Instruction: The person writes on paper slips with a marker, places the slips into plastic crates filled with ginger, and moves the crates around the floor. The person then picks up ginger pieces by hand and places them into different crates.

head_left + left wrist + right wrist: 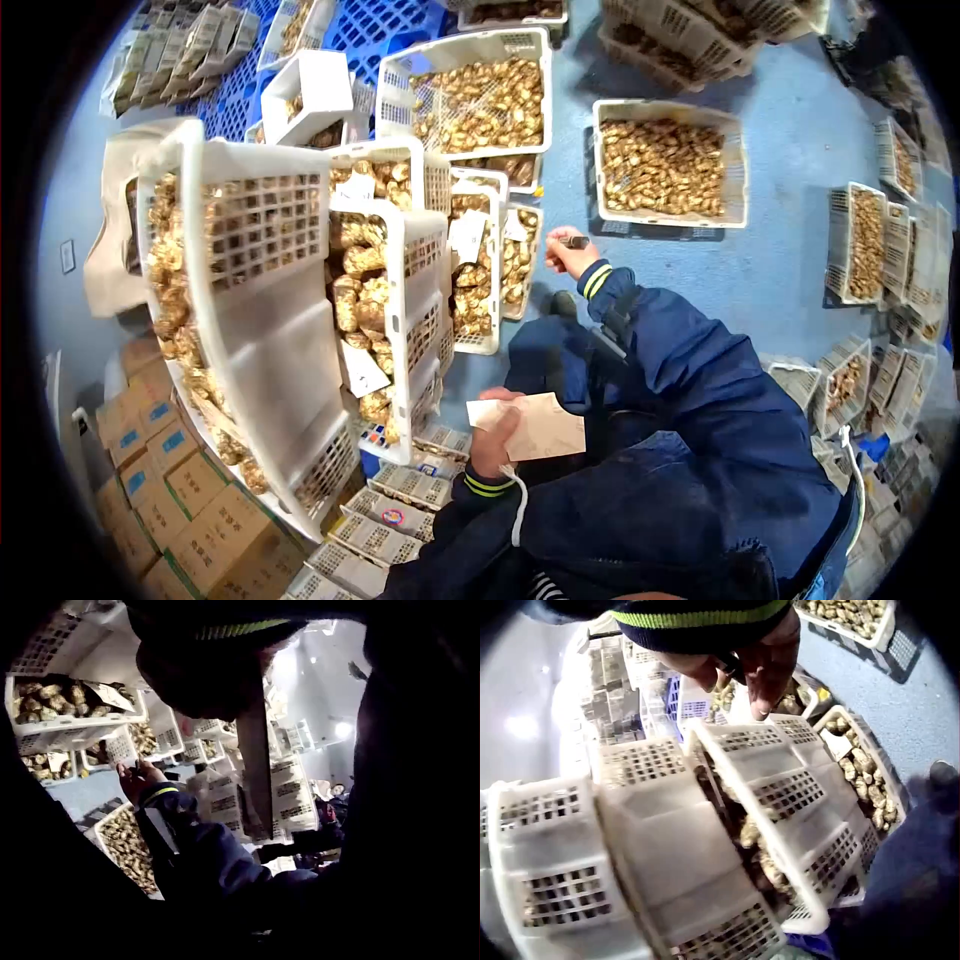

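Note:
The left hand (493, 440) holds a stack of pale paper slips (545, 425) in front of the body, thumb on top. In the left wrist view that hand (199, 675) is a dark shape beside the edge-on paper (257, 772). The right hand (572, 252), near the crates, pinches a dark pen-like object (574, 242); the right wrist view shows the hand (761, 667) with curled fingers around the dark object (731, 667). Left of both hands stand white crates (398, 300) of brown, knobbly produce (362, 290), some with paper slips (466, 236) on top.
A filled crate (742, 180) stands on the blue floor (790, 260) ahead. Blue pallets (385, 25) lie behind the crates at the upper left. Cardboard boxes (195, 500) are stacked at the lower left, and more crates (838, 240) line the right side.

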`<control>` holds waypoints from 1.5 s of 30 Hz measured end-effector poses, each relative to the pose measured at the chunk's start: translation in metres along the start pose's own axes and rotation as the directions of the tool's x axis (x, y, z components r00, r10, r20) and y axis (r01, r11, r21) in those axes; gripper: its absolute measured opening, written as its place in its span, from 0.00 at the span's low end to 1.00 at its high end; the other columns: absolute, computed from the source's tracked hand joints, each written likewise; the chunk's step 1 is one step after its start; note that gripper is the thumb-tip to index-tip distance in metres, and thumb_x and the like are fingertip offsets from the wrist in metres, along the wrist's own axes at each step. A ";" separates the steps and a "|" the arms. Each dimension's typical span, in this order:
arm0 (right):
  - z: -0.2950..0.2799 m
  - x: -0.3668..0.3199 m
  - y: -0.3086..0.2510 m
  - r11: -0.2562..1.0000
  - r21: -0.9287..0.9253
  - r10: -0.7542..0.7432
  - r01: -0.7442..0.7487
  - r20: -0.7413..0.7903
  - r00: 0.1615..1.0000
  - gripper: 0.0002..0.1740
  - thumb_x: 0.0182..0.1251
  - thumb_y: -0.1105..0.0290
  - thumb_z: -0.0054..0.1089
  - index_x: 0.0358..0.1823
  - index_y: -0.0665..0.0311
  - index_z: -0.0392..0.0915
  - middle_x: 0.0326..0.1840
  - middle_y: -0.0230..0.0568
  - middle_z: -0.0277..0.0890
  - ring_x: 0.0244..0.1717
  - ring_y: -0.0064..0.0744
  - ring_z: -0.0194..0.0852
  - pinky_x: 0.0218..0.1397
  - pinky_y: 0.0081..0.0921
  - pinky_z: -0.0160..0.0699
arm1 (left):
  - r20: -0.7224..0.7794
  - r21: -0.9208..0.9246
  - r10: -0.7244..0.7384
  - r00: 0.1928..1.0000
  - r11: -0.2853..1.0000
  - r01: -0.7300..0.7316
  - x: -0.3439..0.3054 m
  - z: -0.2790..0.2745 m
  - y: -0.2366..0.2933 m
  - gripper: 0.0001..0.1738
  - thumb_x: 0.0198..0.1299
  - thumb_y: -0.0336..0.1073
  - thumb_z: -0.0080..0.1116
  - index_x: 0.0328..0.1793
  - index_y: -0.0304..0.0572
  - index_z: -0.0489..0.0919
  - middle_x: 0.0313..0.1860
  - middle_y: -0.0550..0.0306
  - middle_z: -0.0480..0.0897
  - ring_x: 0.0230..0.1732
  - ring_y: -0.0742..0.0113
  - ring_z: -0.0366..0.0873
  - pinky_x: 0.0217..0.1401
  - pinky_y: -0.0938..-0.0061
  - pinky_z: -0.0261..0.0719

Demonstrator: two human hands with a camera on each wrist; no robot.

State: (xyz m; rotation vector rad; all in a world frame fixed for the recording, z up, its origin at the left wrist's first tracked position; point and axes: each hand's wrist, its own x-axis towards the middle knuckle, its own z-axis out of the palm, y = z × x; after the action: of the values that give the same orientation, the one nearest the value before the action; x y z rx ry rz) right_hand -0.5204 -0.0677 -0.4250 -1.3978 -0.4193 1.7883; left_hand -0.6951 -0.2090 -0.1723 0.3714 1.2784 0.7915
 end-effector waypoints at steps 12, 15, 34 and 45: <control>-0.011 -0.332 -0.255 0.976 0.124 -0.200 0.181 0.161 0.966 0.12 0.68 0.64 0.52 0.47 0.63 0.69 0.35 0.30 0.73 0.36 0.16 0.70 0.39 0.14 0.69 | -0.029 -0.140 0.109 0.994 0.984 -0.112 -0.042 0.188 0.111 0.25 0.69 0.55 0.33 0.43 0.41 0.72 0.32 0.56 0.76 0.35 0.68 0.76 0.41 0.75 0.74; -0.042 -0.355 -0.269 0.980 0.117 -0.179 0.163 0.143 0.973 0.14 0.62 0.69 0.60 0.47 0.62 0.70 0.30 0.22 0.67 0.31 0.12 0.62 0.33 0.11 0.62 | 0.038 -0.121 0.194 0.980 0.975 -0.188 -0.042 0.235 0.096 0.24 0.70 0.54 0.34 0.42 0.42 0.72 0.33 0.56 0.76 0.36 0.69 0.75 0.41 0.76 0.73; -0.162 -0.358 -0.364 0.947 0.003 -0.322 0.322 -0.032 0.946 0.16 0.72 0.59 0.44 0.49 0.65 0.68 0.34 0.43 0.77 0.29 0.24 0.74 0.31 0.19 0.73 | -0.116 -0.151 0.258 0.959 0.950 -0.274 -0.064 0.356 0.071 0.28 0.69 0.58 0.30 0.40 0.41 0.71 0.32 0.56 0.74 0.34 0.69 0.75 0.41 0.77 0.74; -0.091 -0.333 -0.431 0.940 -0.020 -0.342 0.342 0.010 0.940 0.15 0.66 0.59 0.48 0.40 0.65 0.72 0.22 0.37 0.71 0.15 0.20 0.62 0.17 0.16 0.60 | -0.057 -0.307 0.402 0.914 0.864 -0.399 -0.022 0.333 0.145 0.25 0.70 0.53 0.31 0.38 0.40 0.70 0.37 0.51 0.75 0.40 0.63 0.74 0.48 0.70 0.73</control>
State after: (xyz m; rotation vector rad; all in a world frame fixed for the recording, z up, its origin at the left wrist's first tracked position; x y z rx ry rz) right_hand -0.2495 -0.0730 0.0557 -1.2463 -0.6450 1.5071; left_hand -0.4278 -0.0674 0.0301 0.3878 1.0529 1.3291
